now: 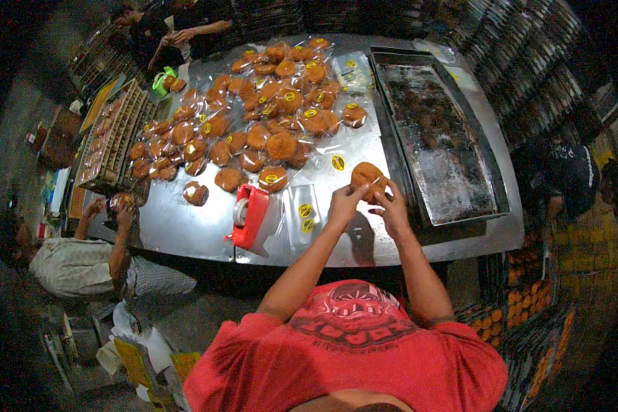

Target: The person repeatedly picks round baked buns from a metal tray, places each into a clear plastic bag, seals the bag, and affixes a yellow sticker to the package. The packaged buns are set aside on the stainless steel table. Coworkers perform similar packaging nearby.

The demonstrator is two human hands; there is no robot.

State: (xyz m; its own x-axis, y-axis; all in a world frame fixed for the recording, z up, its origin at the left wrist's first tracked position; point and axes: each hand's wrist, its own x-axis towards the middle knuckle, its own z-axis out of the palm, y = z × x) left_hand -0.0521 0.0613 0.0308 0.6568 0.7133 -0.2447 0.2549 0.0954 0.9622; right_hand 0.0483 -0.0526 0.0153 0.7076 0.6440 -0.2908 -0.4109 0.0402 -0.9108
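My left hand (345,205) and my right hand (392,210) hold a round brown baked bun (366,177) between them, above the metal table (185,232). Whether a clear wrapper covers it, I cannot tell. Left of my hands lie clear plastic bags (302,206) with yellow and black stickers. A red tape dispenser (252,216) stands left of the bags. Beyond them spreads a pile of round buns in clear bags (280,147), many bearing yellow stickers. One bagged bun (354,115) lies apart at the pile's right edge.
A dark baking tray (443,139) occupies the table's right side. Crates (110,136) holding wrapped goods stand at its left end, near a green tape dispenser (160,82). A co-worker (77,265) handles a bun at the left; others stand at the far side and right. Racks with trays stand beyond.
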